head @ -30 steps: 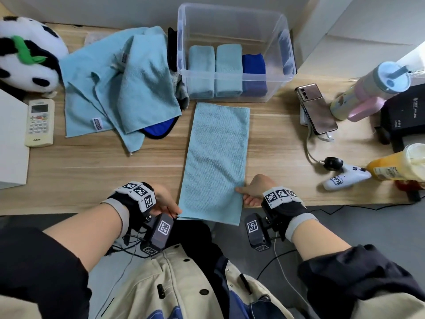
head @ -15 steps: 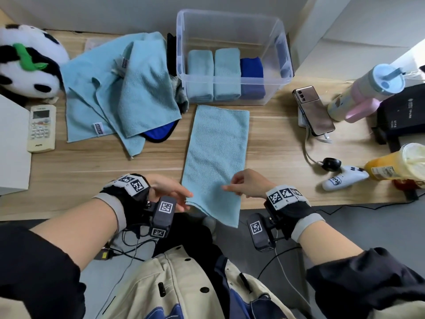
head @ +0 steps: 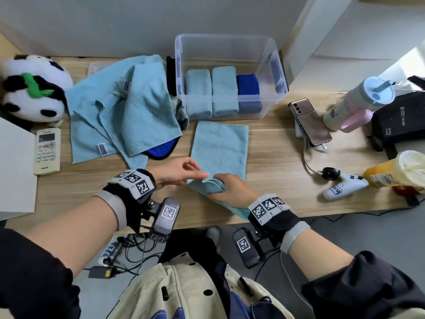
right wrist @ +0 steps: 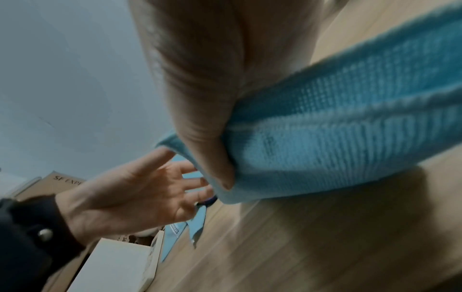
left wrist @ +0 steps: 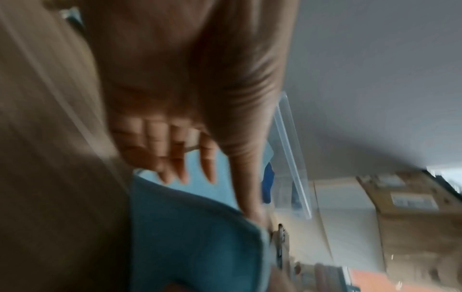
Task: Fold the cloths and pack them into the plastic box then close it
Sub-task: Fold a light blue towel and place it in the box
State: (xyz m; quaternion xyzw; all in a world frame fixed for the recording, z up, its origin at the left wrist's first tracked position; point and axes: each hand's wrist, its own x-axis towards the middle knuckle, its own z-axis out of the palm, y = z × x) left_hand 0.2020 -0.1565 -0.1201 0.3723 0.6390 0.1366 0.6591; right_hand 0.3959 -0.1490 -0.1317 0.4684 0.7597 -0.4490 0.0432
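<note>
A light blue cloth lies as a long strip on the wooden desk, in front of the clear plastic box. My right hand grips its near end, lifted and turned over toward the box; the right wrist view shows the thumb pinching the doubled cloth. My left hand is beside it with straight fingers, fingertips at the cloth's left edge. The box holds two folded light blue cloths and a dark blue one. Unfolded cloths lie heaped to the left.
A panda plush, a remote and a white box are at the left. A phone, a tumbler, a white controller, a yellow drink cup and a black device crowd the right.
Both hands lifted the cloth's near end off the desk edge and carried it toward the box. The right hand now grips the fold; the left hand's fingers have straightened.
</note>
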